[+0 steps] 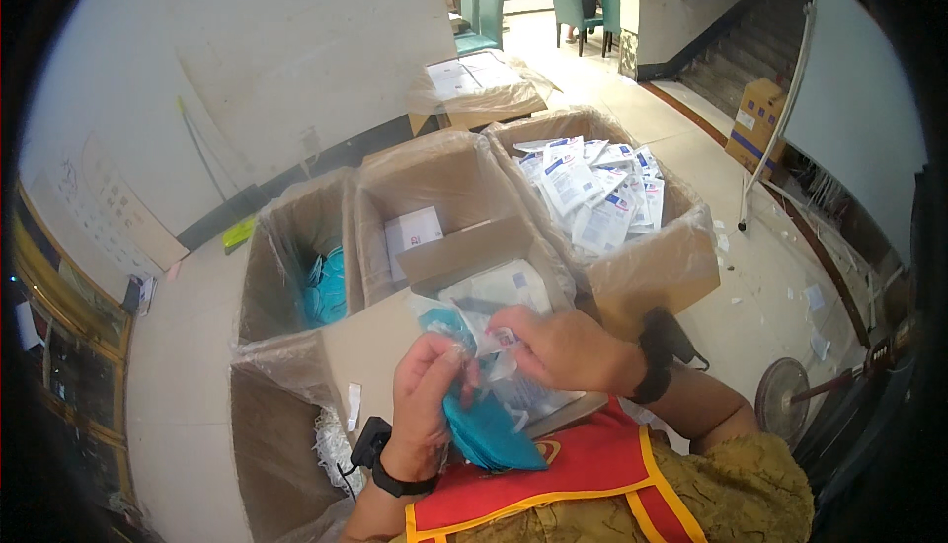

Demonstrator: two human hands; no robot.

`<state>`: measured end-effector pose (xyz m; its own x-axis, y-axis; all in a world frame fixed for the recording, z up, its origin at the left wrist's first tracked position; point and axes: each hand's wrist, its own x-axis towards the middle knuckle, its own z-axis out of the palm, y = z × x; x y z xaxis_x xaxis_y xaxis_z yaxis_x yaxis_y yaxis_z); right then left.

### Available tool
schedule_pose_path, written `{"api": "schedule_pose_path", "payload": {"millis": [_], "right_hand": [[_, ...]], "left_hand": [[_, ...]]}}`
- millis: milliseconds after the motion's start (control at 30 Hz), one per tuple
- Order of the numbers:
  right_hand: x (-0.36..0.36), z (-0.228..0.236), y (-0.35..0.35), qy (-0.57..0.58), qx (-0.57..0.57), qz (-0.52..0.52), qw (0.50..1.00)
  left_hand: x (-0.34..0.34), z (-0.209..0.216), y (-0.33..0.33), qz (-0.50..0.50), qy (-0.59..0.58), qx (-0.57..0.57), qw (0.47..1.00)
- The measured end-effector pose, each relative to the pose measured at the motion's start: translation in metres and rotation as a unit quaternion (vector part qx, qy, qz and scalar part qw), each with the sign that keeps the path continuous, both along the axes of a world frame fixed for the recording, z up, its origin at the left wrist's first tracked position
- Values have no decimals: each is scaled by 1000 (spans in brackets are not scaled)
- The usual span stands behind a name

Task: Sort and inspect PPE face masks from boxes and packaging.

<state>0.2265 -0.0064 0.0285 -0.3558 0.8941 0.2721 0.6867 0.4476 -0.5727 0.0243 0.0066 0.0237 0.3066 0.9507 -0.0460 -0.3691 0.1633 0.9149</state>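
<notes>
My left hand (427, 390) is closed, fingers pinched on the crumpled clear plastic bag (476, 331) at the front of the boxes. Teal fabric folded like face masks (489, 432) hangs beside its fingers, over my red apron; more teal shows through the plastic above. My right hand (568, 348) is also closed, its thumb and fingers gripping the bag's printed edge. Both hands are close together above an open carton, where clear and white printed packets (504, 286) lie. The fingers partly hide where bag and teal fabric meet.
A plastic-lined box (296, 222) at left holds more teal pieces. Another (612, 130) at back right is heaped with white printed packets (592, 188). White strips (336, 449) lie in the near-left box. A round-based stand (785, 395) is at right.
</notes>
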Motion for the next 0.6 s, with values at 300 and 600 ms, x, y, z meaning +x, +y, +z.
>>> {"api": "schedule_pose_path", "payload": {"millis": [300, 600], "right_hand": [[14, 24, -2, -121, 71, 94, 986], [37, 31, 22, 78, 103, 119, 984]], "left_hand": [[-19, 4, 8, -79, 109, 31, 990], [-29, 7, 17, -135, 53, 70, 987]]}}
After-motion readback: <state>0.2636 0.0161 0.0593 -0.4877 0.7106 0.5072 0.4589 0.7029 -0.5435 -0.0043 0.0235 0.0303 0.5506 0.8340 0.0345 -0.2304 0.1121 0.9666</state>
